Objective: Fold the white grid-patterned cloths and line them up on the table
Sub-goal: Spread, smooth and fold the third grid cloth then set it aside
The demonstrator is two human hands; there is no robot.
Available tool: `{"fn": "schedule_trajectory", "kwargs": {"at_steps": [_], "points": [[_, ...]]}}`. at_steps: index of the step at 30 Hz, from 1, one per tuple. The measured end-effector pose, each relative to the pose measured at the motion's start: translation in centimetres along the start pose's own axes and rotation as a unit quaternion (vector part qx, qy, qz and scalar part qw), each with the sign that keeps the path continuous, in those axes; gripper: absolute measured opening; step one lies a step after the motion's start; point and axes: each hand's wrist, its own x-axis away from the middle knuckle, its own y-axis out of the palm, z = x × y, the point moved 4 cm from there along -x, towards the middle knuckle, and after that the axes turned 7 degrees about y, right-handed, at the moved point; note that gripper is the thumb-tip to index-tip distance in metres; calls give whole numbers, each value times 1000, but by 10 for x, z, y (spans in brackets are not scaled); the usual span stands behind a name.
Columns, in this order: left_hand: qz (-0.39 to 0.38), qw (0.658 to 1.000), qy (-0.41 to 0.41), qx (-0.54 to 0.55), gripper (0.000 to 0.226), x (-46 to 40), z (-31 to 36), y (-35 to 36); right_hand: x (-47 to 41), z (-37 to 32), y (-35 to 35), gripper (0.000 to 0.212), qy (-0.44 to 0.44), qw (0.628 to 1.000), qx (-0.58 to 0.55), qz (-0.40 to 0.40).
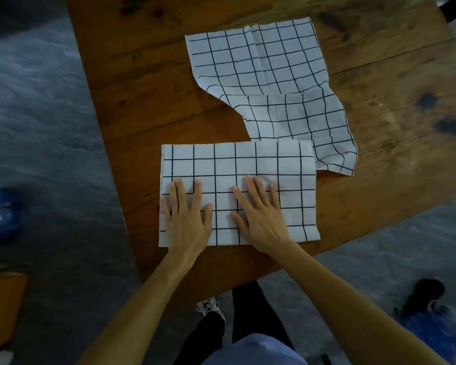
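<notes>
A folded white cloth with a black grid (248, 164) lies flat near the front edge of the wooden table (148, 101). My left hand (186, 219) rests palm down on its left part, fingers spread. My right hand (259, 214) presses flat on its middle, fingers apart. Neither hand grips anything. Behind it, a second grid cloth (269, 75) lies unfolded and wrinkled, reaching toward the far right; its near corner passes under the folded cloth's far right edge.
The table's left edge runs diagonally, with grey floor (37, 114) beyond it. A blue object (0, 214) sits on the floor at left, an orange surface (3, 304) at lower left. Dark knots (449, 126) mark the wood at right. My legs stand below the table's front edge.
</notes>
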Motion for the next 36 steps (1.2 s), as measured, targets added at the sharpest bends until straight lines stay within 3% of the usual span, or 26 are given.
{"fn": "schedule_trajectory", "kwargs": {"at_steps": [5,26,36], "points": [[6,998,69,13,55,1,14,-3,0,1,1,65,0,1000,1,9],[-6,1000,28,-7,61,4,0,4,-7,-3,6,64,5,1000,2,20],[-14,1000,26,-12,62,3,-1,4,30,77,-5,63,101,995,-6,15]]}}
